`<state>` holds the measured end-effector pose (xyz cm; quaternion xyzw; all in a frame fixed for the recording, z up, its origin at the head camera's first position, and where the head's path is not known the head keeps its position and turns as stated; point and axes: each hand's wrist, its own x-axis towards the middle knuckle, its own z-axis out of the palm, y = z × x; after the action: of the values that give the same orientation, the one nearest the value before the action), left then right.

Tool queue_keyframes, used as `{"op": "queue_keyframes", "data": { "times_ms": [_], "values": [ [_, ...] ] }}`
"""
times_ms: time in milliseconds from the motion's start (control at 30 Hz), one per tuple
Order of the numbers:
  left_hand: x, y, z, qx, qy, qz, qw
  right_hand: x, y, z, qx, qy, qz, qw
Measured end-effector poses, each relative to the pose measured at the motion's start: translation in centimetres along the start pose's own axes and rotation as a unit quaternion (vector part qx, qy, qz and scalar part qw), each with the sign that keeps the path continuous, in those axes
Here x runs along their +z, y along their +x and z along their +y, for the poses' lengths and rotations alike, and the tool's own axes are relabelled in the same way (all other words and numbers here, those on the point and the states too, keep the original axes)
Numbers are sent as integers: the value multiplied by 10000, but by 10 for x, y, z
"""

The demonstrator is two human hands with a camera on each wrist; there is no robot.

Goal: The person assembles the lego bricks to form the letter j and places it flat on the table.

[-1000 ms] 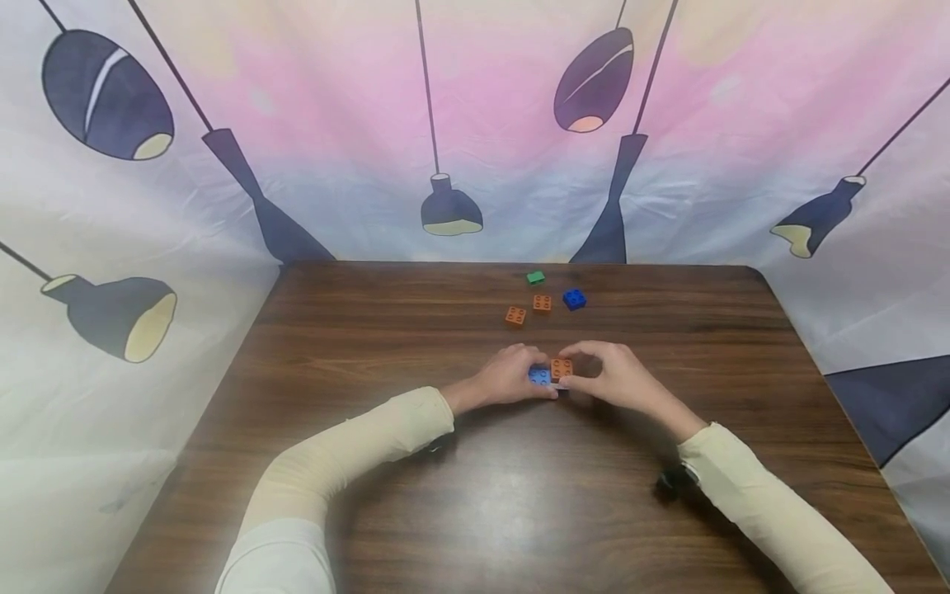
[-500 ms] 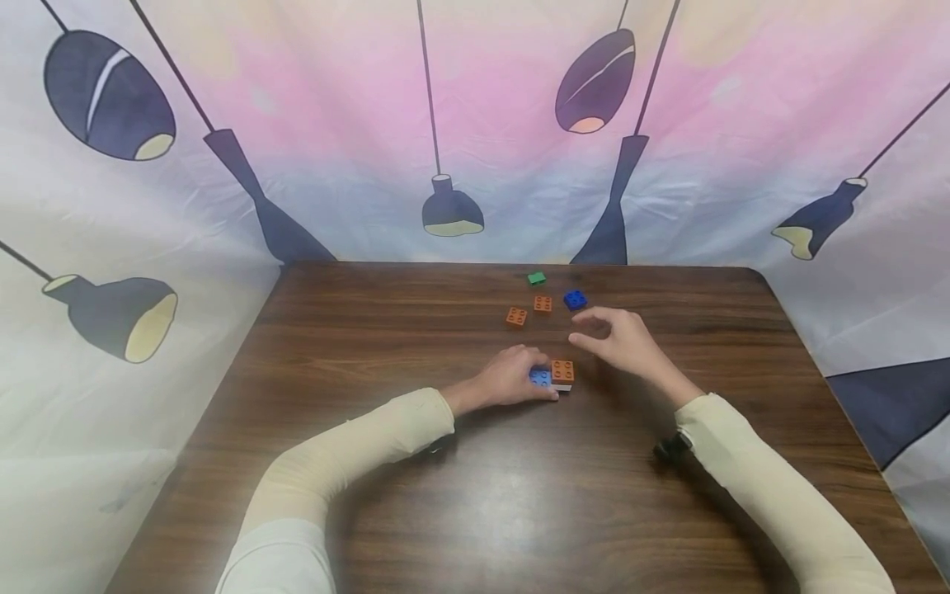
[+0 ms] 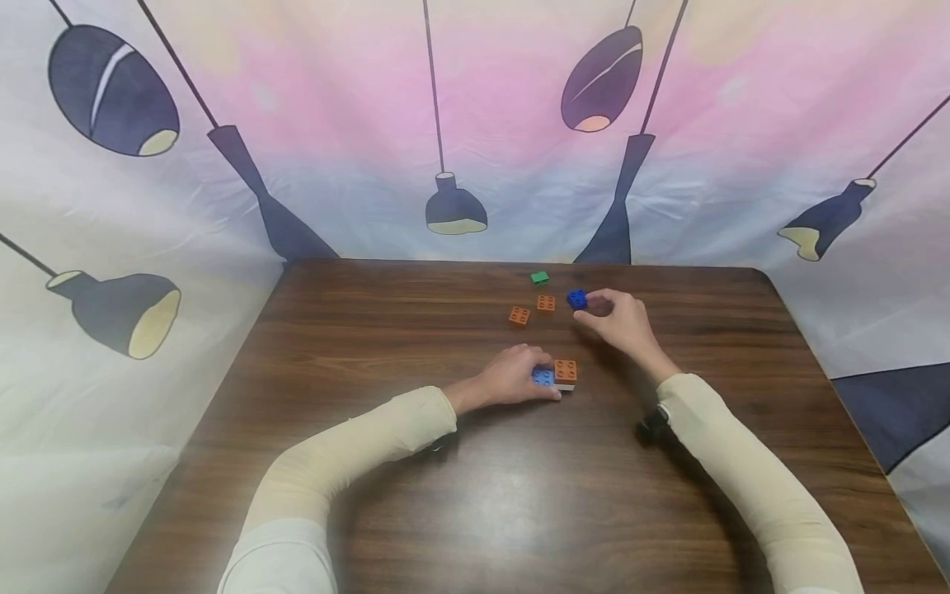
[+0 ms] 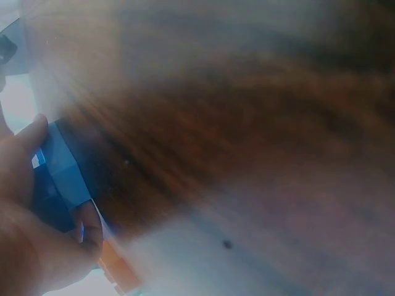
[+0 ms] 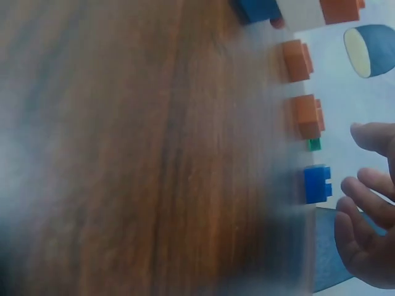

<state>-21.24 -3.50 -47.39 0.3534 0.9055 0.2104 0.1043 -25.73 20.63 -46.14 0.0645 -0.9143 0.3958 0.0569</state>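
In the head view my left hand [image 3: 514, 375] holds a light blue brick [image 3: 543, 377] between thumb and fingers at the table's middle. Against its right side sits an orange brick [image 3: 565, 370] stacked on a white brick [image 3: 566, 387]. The left wrist view shows thumb and fingertip at either end of the light blue brick [image 4: 65, 166]. My right hand [image 3: 618, 320] is at the dark blue brick [image 3: 576, 299], thumb and fingers spread. Seen from the right wrist, the fingers are loosely bent beside the dark blue brick [image 5: 316, 184], with nothing gripped.
Two loose orange bricks [image 3: 519, 315] lie left of the dark blue one, and a thin green brick [image 3: 539, 278] lies behind them near the far edge of the wooden table [image 3: 356, 322]. A cloth printed with lamps [image 3: 505, 124] hangs behind.
My right hand has let go of the stacked orange brick and moved back to the dark blue brick. My left hand stays on the light blue brick.
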Motion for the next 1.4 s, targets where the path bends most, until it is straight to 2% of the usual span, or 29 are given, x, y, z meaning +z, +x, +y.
{"op": "queue_keyframes", "data": {
  "times_ms": [200, 467, 733, 1033, 1233, 1400],
  "values": [
    [0, -2, 1, -72, -58, 3, 10000, 7, 8, 6, 240, 92, 284, 9993],
    [0, -3, 1, -65, -58, 15, 10000, 16, 15, 9, 571, 133, 354, 9977],
    [1, -3, 1, -66, -50, 12, 10000, 18, 22, 10, 613, 41, 277, 9977],
    [1, -3, 1, -90, -55, 16, 9999, 22, 27, 9, 701, -345, 206, 9967],
    [0, -2, 2, -63, -20, 32, 10000, 23, 27, 10, 612, -592, 219, 9961],
    [0, -3, 1, -22, 6, 44, 10000, 20, 28, 11, 536, -570, 67, 9969]
  ]
}}
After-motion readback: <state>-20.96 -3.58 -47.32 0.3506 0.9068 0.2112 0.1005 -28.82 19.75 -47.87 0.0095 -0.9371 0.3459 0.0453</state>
